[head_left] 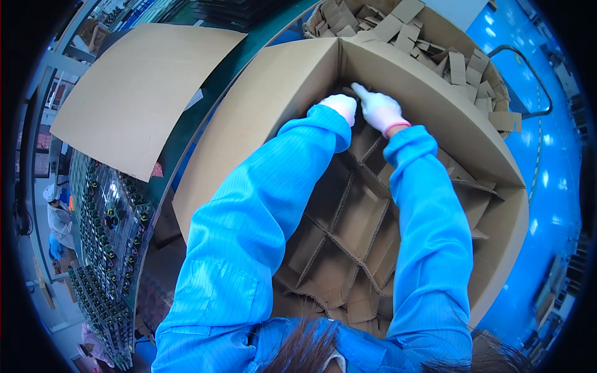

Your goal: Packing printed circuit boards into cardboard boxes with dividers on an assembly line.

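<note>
A large open cardboard box (429, 74) stands before me, with a grid of cardboard dividers (348, 214) inside. Both of my arms reach over the grid to the box's far corner. My left hand (341, 107), in a white glove, is closed low beside the corner; whatever its fingers hold is hidden. Close to its right is my right hand (382, 110), also white-gloved, with the index finger stretched toward the corner and the other fingers partly hidden. Along the right wall, some divider ends (476, 186) stick up unevenly.
A flat cardboard sheet (149, 87) lies on the green bench at left, beyond rows of circuit boards (106, 230). Behind the box stands a bin of folded cardboard pieces (457, 68), near a dark cart handle (528, 68). A person in white (59, 214) is at far left.
</note>
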Available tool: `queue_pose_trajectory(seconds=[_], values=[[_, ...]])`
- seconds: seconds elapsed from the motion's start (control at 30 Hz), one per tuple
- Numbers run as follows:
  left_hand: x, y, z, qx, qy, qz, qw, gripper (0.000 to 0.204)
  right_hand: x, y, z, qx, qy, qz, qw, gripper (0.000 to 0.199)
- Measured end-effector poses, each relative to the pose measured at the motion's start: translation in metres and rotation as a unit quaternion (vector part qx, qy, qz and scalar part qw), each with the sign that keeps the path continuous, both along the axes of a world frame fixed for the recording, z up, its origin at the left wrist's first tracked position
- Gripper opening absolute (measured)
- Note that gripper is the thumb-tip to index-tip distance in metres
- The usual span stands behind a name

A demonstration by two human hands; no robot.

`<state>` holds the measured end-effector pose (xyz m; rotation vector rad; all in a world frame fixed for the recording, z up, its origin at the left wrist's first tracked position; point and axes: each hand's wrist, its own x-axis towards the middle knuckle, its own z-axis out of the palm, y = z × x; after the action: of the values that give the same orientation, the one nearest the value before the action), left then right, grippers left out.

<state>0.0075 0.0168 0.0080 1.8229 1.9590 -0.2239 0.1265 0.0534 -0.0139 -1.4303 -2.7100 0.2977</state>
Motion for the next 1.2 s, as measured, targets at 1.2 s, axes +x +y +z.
queue_pose_trajectory(seconds=[1.2], values=[[0.004,-0.116,0.011,0.297,0.027,0.012,0.954,0.024,0.003,-0.103,0.029,0.007,0.109,0.025,0.994,0.038]])
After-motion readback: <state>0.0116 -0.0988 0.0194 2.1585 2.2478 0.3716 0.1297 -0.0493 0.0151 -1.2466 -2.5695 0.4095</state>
